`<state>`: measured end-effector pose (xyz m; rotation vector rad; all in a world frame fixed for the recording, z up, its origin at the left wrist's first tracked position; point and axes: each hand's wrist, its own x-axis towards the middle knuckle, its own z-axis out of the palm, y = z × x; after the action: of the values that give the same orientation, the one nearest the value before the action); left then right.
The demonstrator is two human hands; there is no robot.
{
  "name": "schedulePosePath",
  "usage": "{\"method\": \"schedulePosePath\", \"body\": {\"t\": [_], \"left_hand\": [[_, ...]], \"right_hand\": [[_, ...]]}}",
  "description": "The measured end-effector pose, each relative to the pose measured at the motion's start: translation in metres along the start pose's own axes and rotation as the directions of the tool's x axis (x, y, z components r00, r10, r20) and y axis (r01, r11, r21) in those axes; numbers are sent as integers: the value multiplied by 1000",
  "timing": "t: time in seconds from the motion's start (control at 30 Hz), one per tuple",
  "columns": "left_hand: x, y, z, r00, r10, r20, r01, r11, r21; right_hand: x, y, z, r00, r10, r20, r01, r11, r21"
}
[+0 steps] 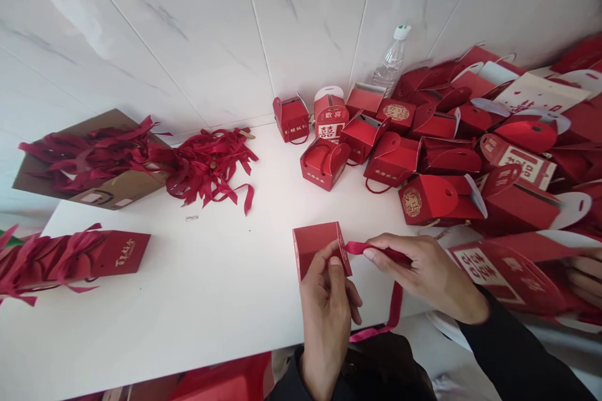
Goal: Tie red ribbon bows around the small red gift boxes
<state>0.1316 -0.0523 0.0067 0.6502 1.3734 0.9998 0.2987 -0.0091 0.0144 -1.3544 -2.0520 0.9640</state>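
Note:
A small red gift box (316, 239) stands near the table's front edge. My left hand (328, 307) grips it, with thumb and index finger on its top beside the right-hand end panel. From that end panel a dark red ribbon (356, 247) runs to my right hand (418, 268), whose thumb and fingers are closed on it. The ribbon's loose tail hangs below my right hand, past the table edge. The part of the ribbon at the box is partly hidden by my left fingers.
More red gift boxes (324, 163) crowd the right and back, beside a plastic bottle (392, 62). A cardboard box (115, 200) overflows with ribbons (211, 163) at left. Boxes with bows (125, 254) line the left front. Another person's hand (586, 276) touches a box at far right.

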Motion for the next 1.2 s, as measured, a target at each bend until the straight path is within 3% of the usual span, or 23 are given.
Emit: {"method": "schedulePosePath", "body": {"t": [0.13, 0.33, 0.43, 0.6, 0.67, 0.73, 0.83, 0.97, 1.07, 1.13, 1.2], "left_hand": [[0, 0, 0, 1000, 6, 2, -6, 1000, -11], [1, 1, 0, 1000, 12, 2, -12, 999, -38], [1, 2, 0, 1000, 12, 6, -12, 999, -44], [1, -2, 3, 992, 70, -103, -62, 995, 78], [0, -4, 1, 977, 134, -168, -101, 977, 187], [-4, -3, -3, 949, 214, -233, -137, 942, 306], [-11, 7, -10, 884, 341, -319, -179, 879, 443], [-20, 28, -21, 817, 465, -339, -279, 836, 473], [-19, 32, -32, 772, 489, -407, -304, 846, 439], [-12, 25, -42, 752, 516, -410, -315, 828, 464], [-4, 14, -52, 773, 537, -338, -334, 797, 503]], "right_hand": [[0, -2, -3, 1000, 20, 21, -20, 999, 26], [0, 2, -1, 999, -43, 12, 42, 998, 45], [3, -1, 1, 1000, -3, 30, 2, 999, 46], [11, -7, 5, 995, 31, 98, -37, 998, 56], [12, -7, 7, 995, 40, 87, -45, 998, 53], [13, -8, 9, 1000, 11, 1, -11, 999, 34], [18, -17, 13, 983, -143, -112, 140, 990, -33], [30, -40, 20, 958, -284, -49, 286, 957, 43], [38, -52, 23, 965, -261, -15, 261, 958, 121], [41, -53, 26, 976, -218, -14, 219, 973, 71], [42, -52, 30, 982, -188, -28, 187, 981, -48]]}}
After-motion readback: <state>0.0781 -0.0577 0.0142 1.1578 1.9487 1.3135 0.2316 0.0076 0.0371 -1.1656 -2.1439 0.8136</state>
